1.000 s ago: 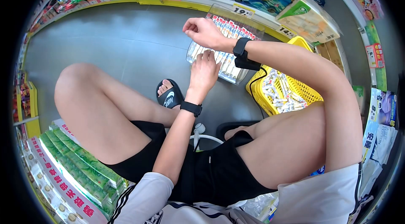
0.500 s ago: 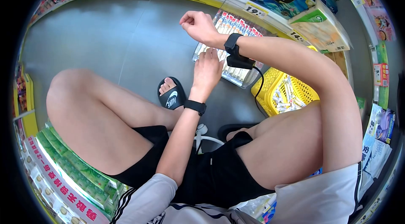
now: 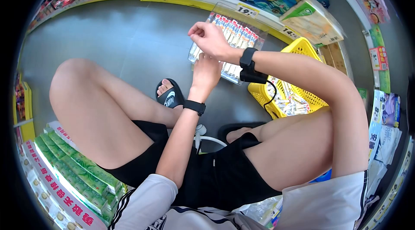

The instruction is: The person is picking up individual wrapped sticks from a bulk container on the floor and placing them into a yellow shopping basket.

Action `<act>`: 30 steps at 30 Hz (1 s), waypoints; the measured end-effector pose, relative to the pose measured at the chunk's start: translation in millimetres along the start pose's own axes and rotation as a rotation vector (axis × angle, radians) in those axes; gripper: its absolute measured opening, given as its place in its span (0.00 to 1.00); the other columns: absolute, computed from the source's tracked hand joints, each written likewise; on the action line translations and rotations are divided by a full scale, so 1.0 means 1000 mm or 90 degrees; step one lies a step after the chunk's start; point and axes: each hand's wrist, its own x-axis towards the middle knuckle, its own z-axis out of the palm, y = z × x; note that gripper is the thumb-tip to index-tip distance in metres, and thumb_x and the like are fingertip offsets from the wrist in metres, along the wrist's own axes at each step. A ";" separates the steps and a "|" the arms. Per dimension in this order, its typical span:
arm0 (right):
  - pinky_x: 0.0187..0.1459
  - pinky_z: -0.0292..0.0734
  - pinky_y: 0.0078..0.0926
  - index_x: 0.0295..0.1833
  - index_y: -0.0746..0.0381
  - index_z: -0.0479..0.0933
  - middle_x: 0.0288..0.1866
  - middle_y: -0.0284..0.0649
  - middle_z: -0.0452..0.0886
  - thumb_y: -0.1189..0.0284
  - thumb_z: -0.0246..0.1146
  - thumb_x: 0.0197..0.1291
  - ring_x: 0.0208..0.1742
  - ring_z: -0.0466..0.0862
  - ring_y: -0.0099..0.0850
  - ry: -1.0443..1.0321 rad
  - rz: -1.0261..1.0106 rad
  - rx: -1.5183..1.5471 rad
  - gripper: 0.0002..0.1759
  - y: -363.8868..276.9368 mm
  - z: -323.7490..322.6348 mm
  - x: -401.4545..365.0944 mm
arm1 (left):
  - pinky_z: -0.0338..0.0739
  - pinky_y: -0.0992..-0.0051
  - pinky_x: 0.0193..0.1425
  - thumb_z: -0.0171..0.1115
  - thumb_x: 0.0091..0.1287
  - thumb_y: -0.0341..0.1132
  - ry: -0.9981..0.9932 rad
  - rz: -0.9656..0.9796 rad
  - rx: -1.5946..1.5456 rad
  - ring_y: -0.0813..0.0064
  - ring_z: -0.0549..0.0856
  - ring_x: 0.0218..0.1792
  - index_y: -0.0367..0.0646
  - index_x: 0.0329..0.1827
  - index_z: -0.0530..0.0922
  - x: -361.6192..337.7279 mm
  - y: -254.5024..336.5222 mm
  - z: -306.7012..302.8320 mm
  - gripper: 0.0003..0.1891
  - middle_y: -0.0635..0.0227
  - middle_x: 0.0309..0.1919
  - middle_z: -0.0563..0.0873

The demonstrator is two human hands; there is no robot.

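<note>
I crouch on a grey shop floor. My left hand (image 3: 206, 73) reaches forward and rests with fingers down on a clear plastic tray (image 3: 225, 41) filled with a row of red, white and blue packaged sticks, whose kind I cannot tell. My right hand (image 3: 210, 39) hovers above the same tray, its fingers loosely curled with nothing seen in them. Both wrists wear black bands; a black cable hangs from the right one.
A yellow basket (image 3: 298, 48) of small white packets stands right of the tray. Shelves with tissue packs (image 3: 313, 20) and price tags curve along the back. Green tissue packs (image 3: 73, 165) lie at my lower left. A black slipper (image 3: 170, 96) is on my foot.
The view shifted slightly. My right hand dropped a little, closer over the tray; my left hand stays on the tray's near edge.
</note>
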 end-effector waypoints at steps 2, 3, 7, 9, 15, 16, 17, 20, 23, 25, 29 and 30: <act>0.45 0.84 0.32 0.44 0.66 0.85 0.36 0.43 0.89 0.74 0.63 0.60 0.39 0.89 0.32 0.008 0.028 0.009 0.10 0.003 -0.017 -0.018 | 0.81 0.54 0.55 0.67 0.69 0.40 0.012 0.014 0.008 0.51 0.82 0.53 0.30 0.51 0.80 -0.004 0.005 0.000 0.19 0.51 0.51 0.83; 0.45 0.84 0.32 0.44 0.66 0.85 0.36 0.43 0.89 0.74 0.63 0.60 0.39 0.89 0.32 0.019 0.030 0.006 0.10 0.005 -0.028 -0.027 | 0.82 0.54 0.54 0.67 0.69 0.40 0.022 0.022 0.015 0.51 0.82 0.53 0.30 0.51 0.80 -0.005 0.012 -0.001 0.19 0.51 0.51 0.83; 0.44 0.81 0.25 0.45 0.65 0.85 0.36 0.36 0.88 0.74 0.67 0.63 0.38 0.85 0.23 0.054 0.029 0.018 0.08 0.016 -0.074 -0.061 | 0.80 0.52 0.57 0.65 0.69 0.33 0.101 0.085 -0.058 0.43 0.84 0.50 0.32 0.55 0.79 -0.008 0.033 -0.014 0.16 0.46 0.48 0.84; 0.44 0.81 0.24 0.45 0.65 0.85 0.37 0.36 0.88 0.74 0.67 0.63 0.38 0.84 0.22 0.117 0.047 -0.021 0.08 0.025 -0.106 -0.088 | 0.79 0.55 0.55 0.64 0.69 0.31 0.127 0.132 -0.159 0.47 0.84 0.50 0.34 0.53 0.81 -0.005 0.053 -0.025 0.13 0.51 0.48 0.84; 0.40 0.81 0.24 0.42 0.67 0.84 0.32 0.40 0.87 0.74 0.64 0.62 0.34 0.85 0.24 0.193 0.039 0.016 0.08 0.040 -0.144 -0.135 | 0.78 0.54 0.52 0.54 0.66 0.18 0.088 0.205 -0.314 0.45 0.83 0.48 0.36 0.51 0.81 0.001 0.110 -0.052 0.14 0.51 0.46 0.83; 0.40 0.81 0.23 0.42 0.67 0.84 0.32 0.40 0.86 0.75 0.64 0.62 0.33 0.84 0.23 0.212 0.034 0.006 0.08 0.044 -0.151 -0.143 | 0.79 0.57 0.51 0.54 0.66 0.17 0.084 0.226 -0.317 0.47 0.84 0.48 0.35 0.50 0.81 0.001 0.121 -0.054 0.13 0.50 0.45 0.83; 0.39 0.80 0.23 0.42 0.67 0.84 0.31 0.39 0.86 0.75 0.64 0.62 0.32 0.83 0.23 0.232 0.029 -0.003 0.07 0.047 -0.158 -0.152 | 0.79 0.60 0.51 0.54 0.66 0.16 0.081 0.248 -0.319 0.49 0.85 0.48 0.34 0.49 0.82 0.003 0.132 -0.056 0.13 0.50 0.44 0.83; 0.36 0.77 0.26 0.40 0.67 0.83 0.29 0.37 0.84 0.75 0.65 0.61 0.31 0.82 0.23 0.298 0.040 -0.063 0.06 0.062 -0.172 -0.176 | 0.78 0.57 0.53 0.51 0.61 0.13 0.044 0.314 -0.292 0.44 0.82 0.47 0.33 0.49 0.79 0.009 0.163 -0.054 0.16 0.48 0.44 0.81; 0.34 0.75 0.31 0.39 0.67 0.82 0.27 0.41 0.82 0.74 0.66 0.61 0.28 0.81 0.29 0.338 0.070 -0.074 0.07 0.086 -0.183 -0.194 | 0.78 0.53 0.53 0.51 0.62 0.15 -0.011 0.353 -0.260 0.40 0.80 0.46 0.33 0.51 0.75 0.015 0.185 -0.045 0.15 0.46 0.45 0.80; 0.35 0.76 0.35 0.38 0.67 0.82 0.26 0.47 0.81 0.72 0.66 0.60 0.28 0.80 0.39 0.334 0.091 -0.149 0.07 0.104 -0.192 -0.207 | 0.78 0.51 0.53 0.52 0.63 0.18 -0.071 0.420 -0.257 0.41 0.81 0.48 0.33 0.51 0.75 0.020 0.203 -0.029 0.13 0.45 0.46 0.80; 0.37 0.77 0.43 0.39 0.67 0.81 0.31 0.56 0.84 0.71 0.64 0.61 0.34 0.85 0.50 0.282 0.115 -0.234 0.09 0.161 -0.195 -0.225 | 0.80 0.51 0.53 0.55 0.63 0.20 -0.127 0.467 -0.150 0.41 0.84 0.48 0.33 0.52 0.74 0.032 0.226 -0.005 0.14 0.44 0.46 0.82; 0.39 0.78 0.47 0.39 0.68 0.82 0.33 0.57 0.85 0.72 0.62 0.62 0.38 0.86 0.54 0.241 0.115 -0.240 0.09 0.186 -0.195 -0.239 | 0.81 0.53 0.51 0.57 0.64 0.22 -0.180 0.482 -0.081 0.43 0.86 0.47 0.34 0.54 0.75 0.040 0.237 0.012 0.15 0.46 0.44 0.84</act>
